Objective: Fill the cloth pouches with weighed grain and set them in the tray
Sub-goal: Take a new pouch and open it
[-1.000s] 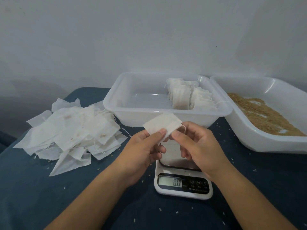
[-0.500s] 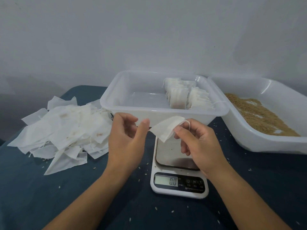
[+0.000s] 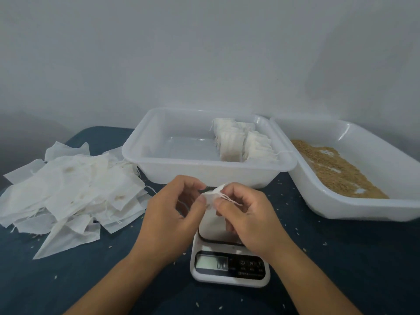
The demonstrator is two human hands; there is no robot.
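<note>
Whereas half a second ago the left hand stood apart from the cloth with its fingers spread, both hands now meet on one pouch above the scale, which reads as the mouth being worked open for filling; no grain is in it yet by the look of its flat sides.

Tabletop [image 3: 341, 269], dark blue cloth, scattered with stray grains.
Grain tray [image 3: 375, 208], white, at the right edge, tilted, its grain [image 3: 336, 169] spread thin.
Tray [image 3: 204, 176], white, at the far middle; filled pouches [image 3: 241, 144] stand packed in its right end, the left part bare.
Heap of empty pouches [image 3: 75, 189], flat, toward the left edge.
Scale [image 3: 229, 264], near middle, platform bare; display blurred, seemingly zero.
Left hand [image 3: 172, 214]: thumb and forefinger pinch the pouch's left edge.
Right hand [image 3: 247, 214]: fingertips pinch its right edge and the drawstring [image 3: 229, 199].
Pouch [image 3: 212, 197]: small, white, held just above the scale's platform, bunched. Its long axis appears to run down toward the platform, mouth end uppermost and facing the tray; the lower part is hidden between the hands.
</note>
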